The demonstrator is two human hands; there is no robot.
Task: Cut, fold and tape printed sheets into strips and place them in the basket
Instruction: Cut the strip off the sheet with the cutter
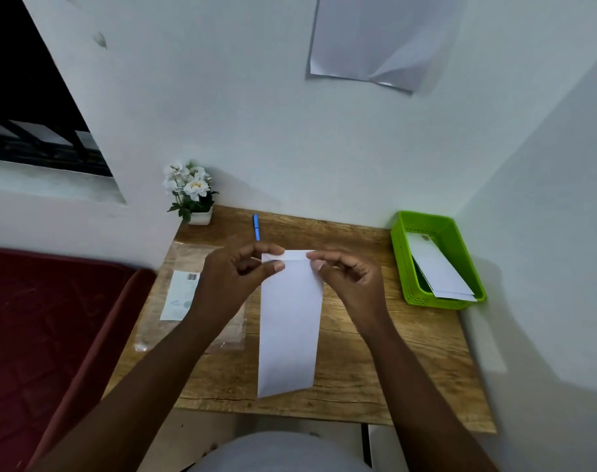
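Both hands pinch the far folded edge of a long white strip on the bench: left hand at its left corner, right hand at its right. A green basket holding paper sits right of the right hand; a blue pen lies beyond the left hand.

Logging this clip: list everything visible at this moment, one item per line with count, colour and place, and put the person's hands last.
Long folded white paper strip: one, white, centre of table, far end folded over and pinched.
Wooden table: one, brown, against the wall.
Green plastic basket: one, green, table's far right corner.
White folded sheets: at least two, white, inside the basket.
Blue pen: one, blue, far edge of table.
White flowers in a small white pot: one, far left corner.
Clear plastic sleeve with a barcode label: one, left side of table.
Sheet on the wall: one, white, above the table.
Dark red cushion: one, left of table.
Left hand: pinches the strip's far left corner.
Right hand: pinches the far right corner.
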